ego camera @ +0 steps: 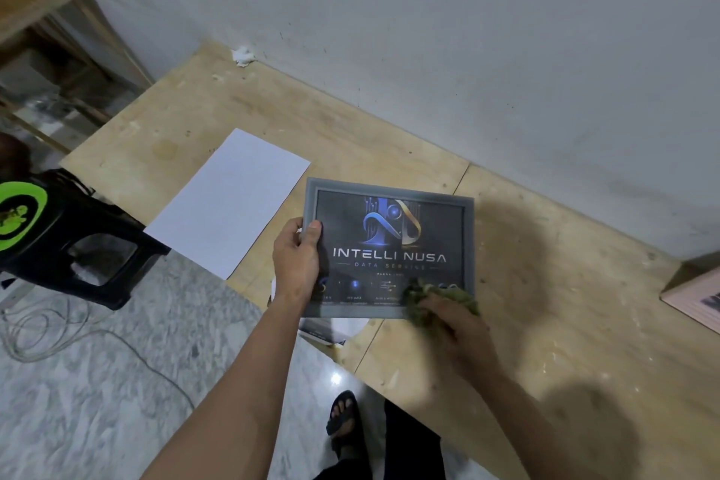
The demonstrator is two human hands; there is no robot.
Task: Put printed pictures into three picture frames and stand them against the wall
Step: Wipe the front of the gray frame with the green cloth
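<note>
A grey picture frame (389, 191) holds a dark printed picture (389, 245) reading "INTELLI NUSA". It is lifted a little above the plywood table (545, 304). My left hand (296, 265) grips the frame's left edge, thumb on the front. My right hand (456, 327) holds a crumpled green cloth (424, 300) against the frame's lower right corner; this hand is blurred. A blank white sheet (230, 199) lies flat on the table to the left of the frame. Partly hidden under the frame lies more printed paper (327, 329).
The grey wall (428, 31) runs along the table's far edge. A pinkish flat object (697, 300) lies at the table's right edge. A black stool with a green mark (70, 238) stands on the floor at left, beside loose cables (46, 331). A white wad (243, 56) sits by the wall.
</note>
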